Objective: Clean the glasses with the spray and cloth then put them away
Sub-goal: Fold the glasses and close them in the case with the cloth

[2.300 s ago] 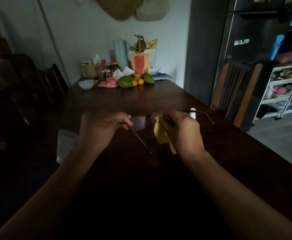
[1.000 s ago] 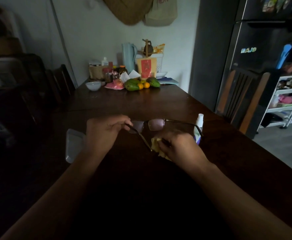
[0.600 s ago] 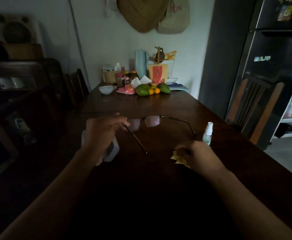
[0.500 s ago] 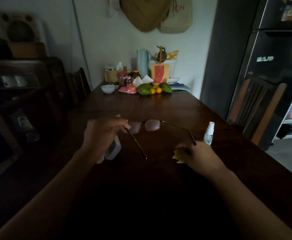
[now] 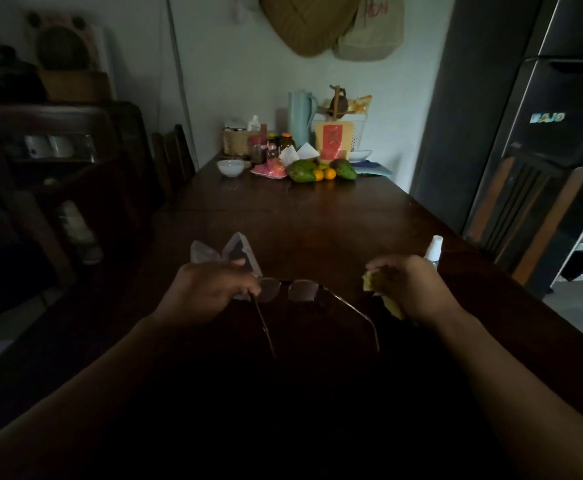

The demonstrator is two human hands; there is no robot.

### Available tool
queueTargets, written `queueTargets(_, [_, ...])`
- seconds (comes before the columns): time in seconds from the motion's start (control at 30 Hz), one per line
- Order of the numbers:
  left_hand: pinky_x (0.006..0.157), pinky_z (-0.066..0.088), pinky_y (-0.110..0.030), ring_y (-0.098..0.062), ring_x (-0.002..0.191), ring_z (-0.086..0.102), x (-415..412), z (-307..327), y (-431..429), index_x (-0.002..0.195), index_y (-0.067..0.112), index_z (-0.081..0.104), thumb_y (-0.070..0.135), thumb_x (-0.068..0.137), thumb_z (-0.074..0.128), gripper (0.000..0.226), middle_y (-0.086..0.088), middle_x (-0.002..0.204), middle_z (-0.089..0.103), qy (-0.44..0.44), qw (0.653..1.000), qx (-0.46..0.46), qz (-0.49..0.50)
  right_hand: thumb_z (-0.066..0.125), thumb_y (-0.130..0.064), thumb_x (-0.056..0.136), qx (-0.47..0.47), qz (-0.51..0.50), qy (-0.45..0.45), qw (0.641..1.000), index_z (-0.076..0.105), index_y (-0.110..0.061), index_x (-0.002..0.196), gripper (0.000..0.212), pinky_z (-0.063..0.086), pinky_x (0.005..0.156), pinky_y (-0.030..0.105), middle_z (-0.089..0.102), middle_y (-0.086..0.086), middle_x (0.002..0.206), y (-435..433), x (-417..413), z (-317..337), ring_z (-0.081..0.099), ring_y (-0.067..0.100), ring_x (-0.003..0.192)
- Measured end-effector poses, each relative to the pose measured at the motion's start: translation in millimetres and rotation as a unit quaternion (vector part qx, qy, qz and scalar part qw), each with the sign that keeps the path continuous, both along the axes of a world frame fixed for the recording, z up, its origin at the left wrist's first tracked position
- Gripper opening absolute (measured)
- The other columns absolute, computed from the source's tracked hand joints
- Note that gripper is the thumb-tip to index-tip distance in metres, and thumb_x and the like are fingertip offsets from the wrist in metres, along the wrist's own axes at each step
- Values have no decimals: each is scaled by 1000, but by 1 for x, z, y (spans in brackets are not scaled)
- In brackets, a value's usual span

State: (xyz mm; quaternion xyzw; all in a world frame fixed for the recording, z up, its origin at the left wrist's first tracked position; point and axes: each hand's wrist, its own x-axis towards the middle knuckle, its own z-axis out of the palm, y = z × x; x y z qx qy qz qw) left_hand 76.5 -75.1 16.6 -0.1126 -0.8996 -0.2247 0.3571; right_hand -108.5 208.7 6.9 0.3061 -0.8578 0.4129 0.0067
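Observation:
Thin-framed glasses point(image 5: 302, 291) hang above the dark wooden table point(image 5: 317, 216), temples unfolded and pointing toward me. My left hand point(image 5: 210, 289) pinches them at the left hinge. My right hand point(image 5: 406, 287) is closed on a crumpled yellow cloth point(image 5: 394, 306), a short way right of the frame and apart from it. A small white spray bottle point(image 5: 433, 251) stands just behind the right hand. An open clear glasses case point(image 5: 238, 252) lies behind the left hand, partly hidden by it.
Fruit point(image 5: 321, 171), a white bowl point(image 5: 230, 167), jars and a pale jug point(image 5: 300, 114) crowd the table's far end. Chairs stand at the left point(image 5: 174, 161) and right point(image 5: 525, 209). A dark fridge point(image 5: 567, 133) is at the right.
My right hand took the cloth off the lens and moved right, away from the glasses. The left hand brought the glasses nearer to me. The case now shows open.

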Motion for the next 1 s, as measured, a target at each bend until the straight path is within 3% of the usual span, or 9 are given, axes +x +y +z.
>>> queueTargets(0.17, [94,52,-30,1,107,64,12,-10,-13,95,29,71,18,77,77,22,6,104,73,-69,995,-46,-47,79,-4,80,13,65,50,997,73,-16,105,29,55,89,36,75,2,98,-50,0,45,71,22,93])
queueTargets(0.3, [82,58,-33,-1,93,69,19,-11,-22,105,14,73,39,65,84,48,3,100,75,-107,993,11,-44,79,-8,80,47,172,118,977,71,-19,111,33,45,75,4,63,-20,93,-131,12,87,61,-5,88])
queueTargets(0.37, [88,56,-34,-5,101,68,25,-10,-21,102,12,74,21,73,81,32,0,107,74,-83,992,-48,-83,81,-10,79,71,192,147,968,72,-20,110,33,39,66,-3,61,-20,91,-172,20,97,56,-9,81])
queueTargets(0.43, [95,52,-33,-10,106,67,26,-12,-22,101,9,74,9,79,75,22,-6,110,73,-88,987,-58,-119,81,-8,77,101,201,160,961,73,-16,109,33,43,66,2,68,-6,96,-208,24,98,61,1,84])
queueTargets(0.5, [100,49,-33,-9,104,66,22,-14,-26,97,15,75,8,83,70,17,-8,110,73,-85,992,-44,-86,81,-6,77,154,205,165,952,74,-13,106,31,48,72,16,69,2,101,-235,26,92,64,12,91])
queueTargets(0.63, [89,55,-37,-18,101,69,28,-11,-21,98,8,75,8,83,67,17,-6,104,74,-74,987,-68,-125,76,-8,81,260,214,180,924,75,-17,99,21,40,65,16,66,0,99,-262,22,76,57,9,84])
queueTargets(0.73, [82,56,-42,-21,101,69,30,-7,-23,99,5,75,6,83,68,17,-7,103,74,-71,986,-64,-134,74,-14,82,304,206,209,906,75,-20,98,17,42,74,22,71,2,105,-271,22,69,58,11,83])
queueTargets(0.9, [86,55,-44,-23,106,68,30,-5,-24,100,7,75,8,82,65,21,-8,106,74,-95,985,-67,-124,69,-32,82,369,169,383,830,73,-34,100,19,43,72,30,71,-3,108,-269,21,61,66,21,100])
queueTargets(1.0, [87,54,-46,-25,105,68,30,-6,-23,101,6,75,5,82,67,22,-9,106,74,-95,986,-62,-120,65,-32,83,376,152,407,818,70,-33,101,19,43,76,32,70,-4,107,-265,18,57,65,21,101])
